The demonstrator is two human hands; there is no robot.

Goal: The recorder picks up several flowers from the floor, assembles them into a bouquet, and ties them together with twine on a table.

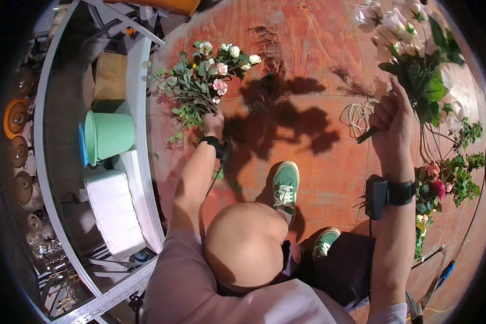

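Over the red floor's [335, 189] right side, the white-flowered spray [422, 70] slants forward and rightward from the right hand [391, 123], wrapped round its stem; near the left edge, the rose bunch [202, 81] fans forward from the left hand [214, 123], seemingly closed on its stems.

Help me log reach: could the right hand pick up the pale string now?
Probably not as is: the right hand grips white flowers by a green stem, though the pale string seems close.
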